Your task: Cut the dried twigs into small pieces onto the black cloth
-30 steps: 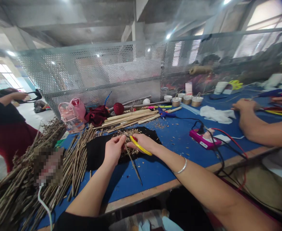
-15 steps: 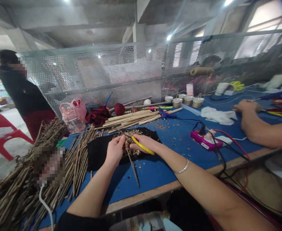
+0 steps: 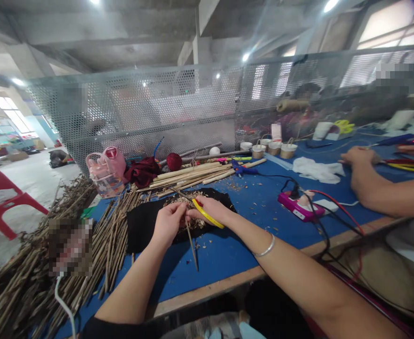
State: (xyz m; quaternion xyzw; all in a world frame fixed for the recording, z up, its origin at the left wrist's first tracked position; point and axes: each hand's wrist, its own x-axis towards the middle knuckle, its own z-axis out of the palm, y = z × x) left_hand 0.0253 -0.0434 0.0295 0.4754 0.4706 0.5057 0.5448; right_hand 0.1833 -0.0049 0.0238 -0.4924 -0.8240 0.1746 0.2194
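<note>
My left hand (image 3: 168, 223) is closed in a pinch on a thin brown stick (image 3: 193, 252), whose lower end slants down toward the front of the table. Right beside it, my right hand (image 3: 208, 210) is closed around yellow-handled scissors (image 3: 211, 219). Their dark blades point up and to the left, past my left fingertips. The two hands almost meet, so the upper end of the stick is hidden between the fingers. Beneath them lies a black cloth (image 3: 139, 226) strewn with pale shavings and plant bits (image 3: 202, 194).
Dry stalks (image 3: 117, 235) are heaped at left, with peeled sticks (image 3: 189, 175) behind the cloth. A blue glue gun (image 3: 242, 168) lies near a magenta power strip (image 3: 300, 207) with trailing cables. A co-worker's arm (image 3: 376, 188) rests at right. A pink bottle (image 3: 106, 172) stands at back left.
The standing person at the far left is no longer seen in the open beside the mesh screen. My hands stay together; the stick's lower end has shifted slightly left and up.
</note>
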